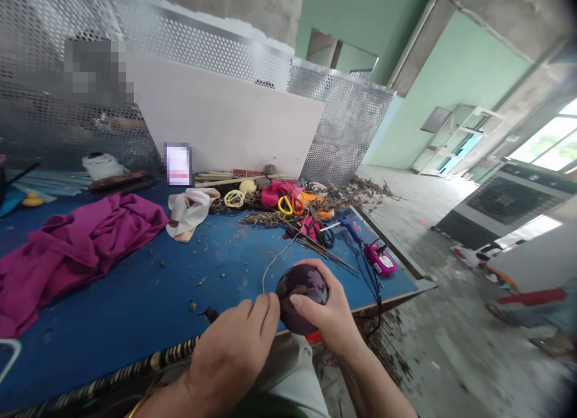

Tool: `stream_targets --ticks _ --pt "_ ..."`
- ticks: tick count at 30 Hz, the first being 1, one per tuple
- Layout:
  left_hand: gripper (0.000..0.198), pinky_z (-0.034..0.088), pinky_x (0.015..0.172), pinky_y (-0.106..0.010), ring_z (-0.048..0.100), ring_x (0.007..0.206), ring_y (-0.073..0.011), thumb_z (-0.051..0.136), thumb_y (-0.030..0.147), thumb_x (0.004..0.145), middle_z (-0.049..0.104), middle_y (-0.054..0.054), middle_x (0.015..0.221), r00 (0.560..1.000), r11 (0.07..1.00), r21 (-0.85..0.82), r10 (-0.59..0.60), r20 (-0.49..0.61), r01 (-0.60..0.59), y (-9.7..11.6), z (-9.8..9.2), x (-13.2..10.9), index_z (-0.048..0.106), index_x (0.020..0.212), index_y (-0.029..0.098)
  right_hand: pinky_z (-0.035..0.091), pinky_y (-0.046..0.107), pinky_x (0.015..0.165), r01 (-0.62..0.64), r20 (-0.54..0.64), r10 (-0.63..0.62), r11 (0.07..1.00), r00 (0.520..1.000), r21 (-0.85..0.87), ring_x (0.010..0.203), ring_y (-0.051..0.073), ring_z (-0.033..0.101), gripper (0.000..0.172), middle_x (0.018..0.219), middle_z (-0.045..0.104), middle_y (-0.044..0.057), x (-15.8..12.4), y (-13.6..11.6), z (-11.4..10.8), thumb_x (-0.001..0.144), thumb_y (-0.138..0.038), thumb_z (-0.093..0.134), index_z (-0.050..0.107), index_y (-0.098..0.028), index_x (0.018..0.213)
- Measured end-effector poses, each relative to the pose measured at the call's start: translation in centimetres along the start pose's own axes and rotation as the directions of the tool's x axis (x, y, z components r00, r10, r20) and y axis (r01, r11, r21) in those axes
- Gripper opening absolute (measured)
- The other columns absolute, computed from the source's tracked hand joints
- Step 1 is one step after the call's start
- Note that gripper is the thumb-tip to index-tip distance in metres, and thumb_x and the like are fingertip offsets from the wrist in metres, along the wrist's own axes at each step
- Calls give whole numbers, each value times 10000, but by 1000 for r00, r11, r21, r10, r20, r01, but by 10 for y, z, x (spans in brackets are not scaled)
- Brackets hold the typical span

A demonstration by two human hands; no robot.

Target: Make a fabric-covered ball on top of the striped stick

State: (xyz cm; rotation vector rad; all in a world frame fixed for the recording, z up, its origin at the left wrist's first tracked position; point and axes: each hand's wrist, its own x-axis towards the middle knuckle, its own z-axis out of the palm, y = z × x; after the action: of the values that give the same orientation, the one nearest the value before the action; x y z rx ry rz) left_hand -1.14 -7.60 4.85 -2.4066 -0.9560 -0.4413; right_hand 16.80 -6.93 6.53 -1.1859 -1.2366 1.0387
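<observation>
At the near edge of the blue table [135,298], your right hand [327,319] wraps a dark round ball [301,284], fingers curled over its far side and thumb laid across its front. Your left hand [234,352] is closed just beside it. Its fingertips touch the ball's left side and pinch a thin pale thread [276,258], which loops up over the table toward the clutter behind.

A small black object [210,313] lies just left of your left hand, and a striped stick [157,361] runs along the table's near edge. Beyond the ball, thin sticks and crumbs lie scattered on the table. To the right are a blue glue gun [349,228] and a pink device [381,260] with a black cord. Farther back lie yellow-handled scissors [286,204] among dry twigs [347,195]. A white cloth [189,210] lies to the left of the scissors, and a magenta cloth [67,255] is well apart at far left. A white board [225,117] and a perforated metal screen [342,123] stand behind everything.
</observation>
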Motion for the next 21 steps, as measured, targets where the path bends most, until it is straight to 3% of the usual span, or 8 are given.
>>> stream_targets --ticks 2,4,6,8,11,15,19,21 --pt "378 447 517 -320 573 629 -209 358 29 836 634 -100 826 1000 1000 -7 13 22 -13 -1 4 0 581 1139 65 475 257 673 8 -1 -8 1000 1000 -8 725 163 563 429 812 623 0 1 8 0 646 -402 751 598 -193 987" --pt "381 460 515 -319 586 637 -215 385 28 816 641 -102 839 997 999 -19 29 65 -28 -5 6 1 576 1144 59 495 293 756 50 39 -50 999 998 -17 831 198 600 522 931 644 32 3 14 -3 677 -478 737 582 -199 1091" --pt "381 472 515 -308 599 645 -214 416 34 799 647 -92 848 992 998 -51 45 120 -39 -10 3 4 573 1144 74 454 361 939 186 79 -180 979 980 -79 1085 257 566 711 1197 598 80 6 16 -6 681 -551 739 514 -222 1269" --pt "372 480 519 -291 609 649 -205 439 43 788 650 -78 848 983 996 -88 49 179 -34 -15 -5 9 575 1130 101 374 402 1047 373 145 -352 915 925 -154 1248 293 466 801 1372 492 97 7 12 -10 668 -612 733 490 -241 1335" --pt "356 477 509 -276 613 636 -200 448 46 773 646 -67 829 972 993 -110 53 230 -29 -18 -22 14 578 1095 123 448 389 939 530 227 -487 825 843 -198 1105 273 562 540 1214 605 104 8 -2 -12 761 -574 659 625 -222 1169" --pt "349 451 470 -277 594 587 -201 443 45 758 621 -46 776 978 994 -109 41 206 -18 -11 -31 11 569 1070 140 486 347 752 580 202 -544 773 814 -256 830 220 612 232 882 682 68 5 -12 -7 799 -360 614 660 -202 962" --pt "334 466 502 -280 611 608 -202 456 50 783 626 -45 790 967 988 -149 13 256 26 -7 -26 5 556 1086 149 493 338 719 530 185 -497 808 848 -257 789 213 608 184 825 672 61 4 -3 -3 803 -339 604 660 -199 908" --pt "320 477 530 -280 629 639 -204 465 42 788 636 -47 815 948 979 -194 1 319 64 -11 -26 6 557 1071 158 496 366 797 507 202 -468 828 860 -239 909 242 613 305 949 672 88 4 0 -6 829 -437 588 661 -198 1003"
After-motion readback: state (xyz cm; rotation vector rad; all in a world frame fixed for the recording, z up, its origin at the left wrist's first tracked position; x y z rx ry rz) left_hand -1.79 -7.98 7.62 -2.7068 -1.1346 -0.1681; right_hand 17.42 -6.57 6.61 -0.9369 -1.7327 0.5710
